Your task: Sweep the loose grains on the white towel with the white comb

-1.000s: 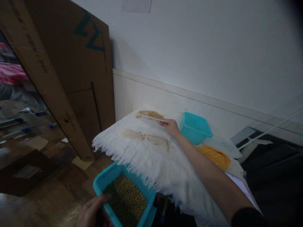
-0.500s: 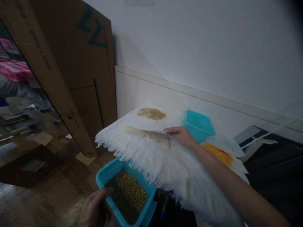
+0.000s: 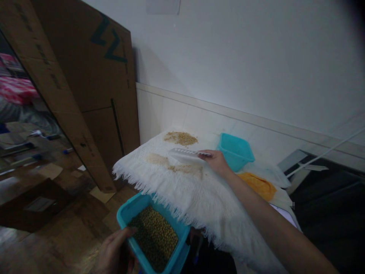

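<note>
My left hand point(image 3: 118, 243) grips the near left rim of a turquoise plastic basin point(image 3: 125, 213), thumb over the edge. Yellow soybeans point(image 3: 161, 228) and darker green beans point(image 3: 146, 247) lie inside it. The basin sits just below the fringed edge of a white cloth point(image 3: 185, 196). Over the cloth, my right hand point(image 3: 215, 160) is closed on one end of a thin white flat piece with a ridged edge point(image 3: 185, 153); its exact kind is unclear. Below that piece, a streak of brownish crumbs point(image 3: 182, 168) marks the cloth. Farther back lies a pile of soybeans point(image 3: 182, 137).
A second turquoise basin point(image 3: 235, 150) stands by the wall, right of my right hand. An orange cloth point(image 3: 258, 185) lies beside my right forearm. A tall cardboard box point(image 3: 94, 87) rises at the left. A dark bag-like shape point(image 3: 327, 201) fills the right side.
My right hand has raised the white piece slightly off the cloth and turned it, so its ridged face shows. My left hand still holds the basin in nearly the same place.
</note>
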A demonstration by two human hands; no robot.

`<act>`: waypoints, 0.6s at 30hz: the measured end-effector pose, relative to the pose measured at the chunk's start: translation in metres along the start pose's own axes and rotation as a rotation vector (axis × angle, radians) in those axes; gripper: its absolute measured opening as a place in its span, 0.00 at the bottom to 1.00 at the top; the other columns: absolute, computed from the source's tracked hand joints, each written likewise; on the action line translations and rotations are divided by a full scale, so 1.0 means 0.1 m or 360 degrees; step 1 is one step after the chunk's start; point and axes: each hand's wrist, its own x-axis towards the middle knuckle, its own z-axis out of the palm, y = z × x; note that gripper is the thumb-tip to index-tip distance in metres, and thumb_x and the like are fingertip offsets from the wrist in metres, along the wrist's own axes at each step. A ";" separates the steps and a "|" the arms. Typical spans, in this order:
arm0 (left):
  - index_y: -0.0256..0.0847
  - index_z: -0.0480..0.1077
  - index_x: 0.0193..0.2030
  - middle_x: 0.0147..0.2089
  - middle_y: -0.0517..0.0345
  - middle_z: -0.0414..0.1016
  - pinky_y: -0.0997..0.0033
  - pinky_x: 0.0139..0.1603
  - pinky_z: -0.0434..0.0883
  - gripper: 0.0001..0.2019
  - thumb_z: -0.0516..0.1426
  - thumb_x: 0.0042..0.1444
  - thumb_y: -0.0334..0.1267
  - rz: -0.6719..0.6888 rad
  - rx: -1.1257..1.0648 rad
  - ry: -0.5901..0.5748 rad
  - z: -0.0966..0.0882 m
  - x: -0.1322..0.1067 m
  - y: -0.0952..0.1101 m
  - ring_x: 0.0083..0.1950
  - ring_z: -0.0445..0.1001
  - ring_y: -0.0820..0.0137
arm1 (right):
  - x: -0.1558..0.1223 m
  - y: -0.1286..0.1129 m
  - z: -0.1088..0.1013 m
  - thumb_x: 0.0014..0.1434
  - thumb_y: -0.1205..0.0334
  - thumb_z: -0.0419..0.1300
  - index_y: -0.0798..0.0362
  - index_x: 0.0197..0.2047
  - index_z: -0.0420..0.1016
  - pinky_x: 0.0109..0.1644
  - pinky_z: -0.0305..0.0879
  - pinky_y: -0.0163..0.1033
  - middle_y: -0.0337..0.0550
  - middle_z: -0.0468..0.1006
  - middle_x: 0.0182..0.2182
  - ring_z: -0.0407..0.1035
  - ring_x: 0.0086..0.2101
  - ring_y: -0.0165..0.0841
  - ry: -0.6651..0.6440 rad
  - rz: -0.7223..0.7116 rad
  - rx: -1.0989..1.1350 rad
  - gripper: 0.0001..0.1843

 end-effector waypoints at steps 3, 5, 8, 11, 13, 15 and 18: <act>0.43 0.73 0.12 0.11 0.59 0.67 0.74 0.13 0.58 0.21 0.76 0.38 0.50 -0.0051 -0.0035 0.0065 0.00 0.02 -0.01 0.12 0.61 0.73 | 0.12 0.01 0.16 0.60 0.46 0.77 0.45 0.40 0.95 0.55 0.87 0.52 0.44 0.95 0.42 0.91 0.46 0.50 -0.0017 0.0005 0.0003 0.12; 0.43 0.74 0.12 0.11 0.58 0.68 0.74 0.13 0.58 0.20 0.76 0.38 0.51 -0.0049 -0.0017 0.0078 -0.01 0.03 -0.02 0.12 0.61 0.73 | 0.12 0.00 0.21 0.59 0.47 0.78 0.43 0.39 0.95 0.55 0.87 0.51 0.43 0.95 0.41 0.91 0.45 0.50 -0.0061 0.0009 0.0004 0.11; 0.44 0.73 0.12 0.11 0.57 0.67 0.72 0.13 0.58 0.22 0.74 0.39 0.53 -0.0049 0.0000 0.0071 -0.02 0.06 -0.05 0.12 0.61 0.72 | 0.03 -0.03 0.16 0.58 0.47 0.78 0.43 0.40 0.96 0.54 0.87 0.50 0.43 0.94 0.42 0.92 0.45 0.50 -0.0137 0.0014 0.0005 0.11; 0.44 0.73 0.11 0.11 0.57 0.67 0.72 0.12 0.57 0.22 0.74 0.40 0.54 -0.0036 -0.0007 0.0071 -0.04 0.08 -0.07 0.12 0.60 0.72 | -0.10 -0.07 0.03 0.59 0.50 0.77 0.42 0.42 0.96 0.57 0.87 0.50 0.42 0.94 0.43 0.91 0.47 0.50 -0.0199 0.0022 0.0003 0.10; 0.44 0.74 0.11 0.11 0.56 0.68 0.72 0.13 0.57 0.22 0.73 0.41 0.54 -0.0013 -0.0004 0.0072 -0.04 0.09 -0.09 0.12 0.61 0.72 | -0.18 -0.10 -0.06 0.59 0.51 0.76 0.41 0.43 0.96 0.59 0.86 0.50 0.41 0.94 0.44 0.91 0.49 0.50 -0.0228 0.0027 0.0001 0.10; 0.44 0.73 0.11 0.10 0.55 0.68 0.71 0.13 0.57 0.22 0.73 0.41 0.54 -0.0006 -0.0002 0.0074 -0.05 0.11 -0.11 0.11 0.60 0.71 | -0.26 -0.13 -0.12 0.60 0.52 0.75 0.42 0.43 0.96 0.61 0.86 0.51 0.42 0.94 0.46 0.91 0.50 0.50 -0.0248 0.0032 0.0005 0.10; 0.44 0.72 0.10 0.10 0.55 0.67 0.71 0.12 0.56 0.23 0.73 0.40 0.55 -0.0012 -0.0009 0.0082 -0.07 0.14 -0.15 0.11 0.59 0.72 | -0.38 -0.15 -0.18 0.61 0.53 0.74 0.43 0.45 0.96 0.65 0.84 0.53 0.44 0.94 0.49 0.90 0.53 0.50 -0.0282 0.0043 0.0036 0.11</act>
